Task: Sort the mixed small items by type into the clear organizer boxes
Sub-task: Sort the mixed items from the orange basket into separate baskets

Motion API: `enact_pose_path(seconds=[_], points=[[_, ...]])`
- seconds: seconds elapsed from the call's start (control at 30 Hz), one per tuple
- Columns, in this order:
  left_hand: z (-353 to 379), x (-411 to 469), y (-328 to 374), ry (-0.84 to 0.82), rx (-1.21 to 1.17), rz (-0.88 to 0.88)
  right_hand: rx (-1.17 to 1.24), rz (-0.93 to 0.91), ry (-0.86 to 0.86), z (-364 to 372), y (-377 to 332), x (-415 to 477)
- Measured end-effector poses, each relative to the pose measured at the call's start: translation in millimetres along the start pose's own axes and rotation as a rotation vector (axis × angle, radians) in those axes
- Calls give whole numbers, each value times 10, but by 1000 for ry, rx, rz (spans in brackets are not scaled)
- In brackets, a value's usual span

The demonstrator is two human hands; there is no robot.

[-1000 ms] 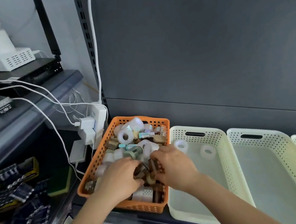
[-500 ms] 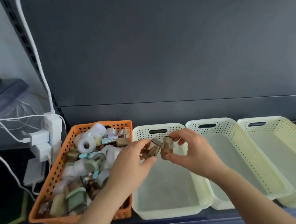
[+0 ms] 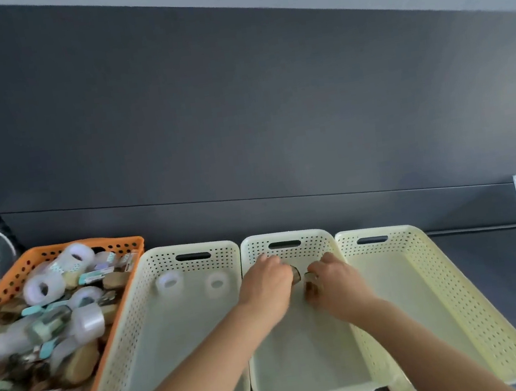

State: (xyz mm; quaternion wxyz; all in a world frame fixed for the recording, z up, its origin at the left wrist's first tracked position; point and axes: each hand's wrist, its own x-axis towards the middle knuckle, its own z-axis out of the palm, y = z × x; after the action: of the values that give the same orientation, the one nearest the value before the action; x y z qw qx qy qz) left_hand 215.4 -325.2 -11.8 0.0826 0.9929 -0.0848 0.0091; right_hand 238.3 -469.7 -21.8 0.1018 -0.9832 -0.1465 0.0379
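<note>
Both hands are down inside the middle cream basket (image 3: 288,238) at centre frame. The left hand (image 3: 266,284) and the right hand (image 3: 335,282) sit close together, each with fingers curled around small brown rolls (image 3: 310,284) near the far wall. Centre-left, the left cream basket (image 3: 191,248) holds two clear tape rolls (image 3: 169,282). The orange basket (image 3: 14,276) at lower left is heaped with mixed items. The right cream basket (image 3: 421,249) sits alongside.

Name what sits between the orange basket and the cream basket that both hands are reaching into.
In the head view, another cream basket sits there, with two white tape rolls at its far end.
</note>
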Motion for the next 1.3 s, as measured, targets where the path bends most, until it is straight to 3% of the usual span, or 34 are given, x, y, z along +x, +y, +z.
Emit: enact_pose_path(seconds=[0.17, 0.5, 0.67, 0.8, 1.03, 1.2, 1.3], points=[[154, 150, 48, -148, 82, -120, -100, -49, 2, 86, -4, 190], [95, 137, 53, -144, 95, -127, -95, -88, 14, 203, 76, 288], [-51, -51, -112, -7, 86, -6, -38, -119, 44, 127, 41, 269], [-238, -368, -437, 201, 54, -6, 45, -160, 112, 28, -244, 173], [-586, -1191, -1222, 295, 130, -204, 276, -468, 245, 5, -1267, -36], [-702, -1776, -1784, 236, 151, -380, 270, -693, 163, 146, -2040, -177], [-728, -2059, -2081, 119, 151, -455, 233, -807, 66, 246, -2393, -232]])
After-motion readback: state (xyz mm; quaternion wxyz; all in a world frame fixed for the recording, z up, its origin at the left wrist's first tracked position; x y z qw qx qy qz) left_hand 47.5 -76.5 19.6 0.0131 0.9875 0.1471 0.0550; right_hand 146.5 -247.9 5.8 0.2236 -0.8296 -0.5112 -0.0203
